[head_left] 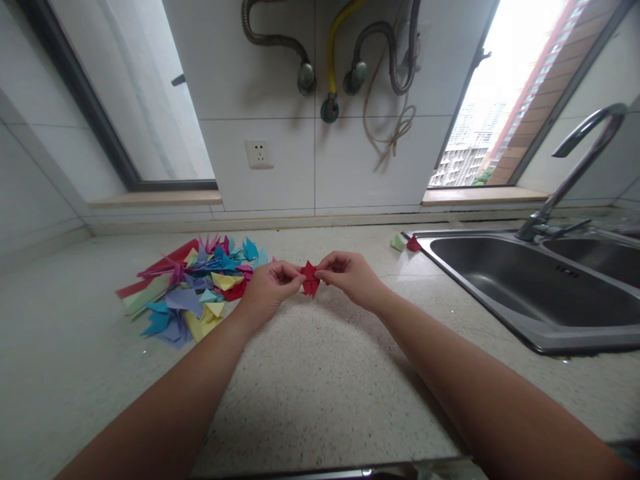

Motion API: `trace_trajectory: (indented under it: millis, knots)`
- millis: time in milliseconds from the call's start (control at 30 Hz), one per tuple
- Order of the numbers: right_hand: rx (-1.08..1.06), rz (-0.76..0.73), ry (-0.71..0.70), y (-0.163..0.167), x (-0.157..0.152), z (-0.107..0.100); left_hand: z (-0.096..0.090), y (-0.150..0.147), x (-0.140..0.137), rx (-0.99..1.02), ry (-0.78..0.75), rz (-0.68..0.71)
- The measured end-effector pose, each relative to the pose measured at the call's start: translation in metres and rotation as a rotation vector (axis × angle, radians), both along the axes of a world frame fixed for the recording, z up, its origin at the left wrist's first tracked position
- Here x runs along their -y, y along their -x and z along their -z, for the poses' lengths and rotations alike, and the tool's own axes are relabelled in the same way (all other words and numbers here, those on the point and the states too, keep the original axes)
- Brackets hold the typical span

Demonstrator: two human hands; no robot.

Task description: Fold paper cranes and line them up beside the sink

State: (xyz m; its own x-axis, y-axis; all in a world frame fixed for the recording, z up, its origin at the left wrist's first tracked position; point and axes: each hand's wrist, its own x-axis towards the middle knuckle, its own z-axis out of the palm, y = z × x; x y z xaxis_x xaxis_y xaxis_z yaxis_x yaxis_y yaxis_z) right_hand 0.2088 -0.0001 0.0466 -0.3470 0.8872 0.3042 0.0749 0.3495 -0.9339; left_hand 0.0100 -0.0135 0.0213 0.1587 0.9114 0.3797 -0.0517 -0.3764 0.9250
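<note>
A small red folded paper piece (311,280) with several pointed tips is held up over the counter. My left hand (273,285) pinches its left edge between thumb and fingers. From the other side, my right hand (350,277) pinches the right edge the same way. Just left of my left hand lies a heap of colourful folded papers (183,300), in blue, purple, yellow, pink and red. Two small folded pieces, one light green (399,243) and one dark red (413,243), sit beside the sink's corner.
The speckled countertop (300,393) runs along a tiled wall. A steel double sink (500,327) with a curved tap (590,140) is on the right. Hoses, a socket (259,154) and a tied cord (395,133) are on the wall between two windows.
</note>
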Motion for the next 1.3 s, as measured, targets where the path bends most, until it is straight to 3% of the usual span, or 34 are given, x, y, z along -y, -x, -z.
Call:
trace_trajectory:
  millis: [567, 967, 1300]
  knots:
    - [-0.094, -0.056, 0.105, 0.0003, -0.0024, 0.0053, 0.0057, 0.0025, -0.0047, 0.004, 0.017, -0.020]
    - [-0.019, -0.058, 0.025, -0.0020, -0.0043, 0.0067, 0.0032, 0.0025, -0.0040, -0.015, 0.040, -0.010]
    - [-0.003, -0.110, 0.051, -0.0023, -0.0052, 0.0088, -0.0004, 0.0002, -0.0029, 0.077, 0.097, 0.035]
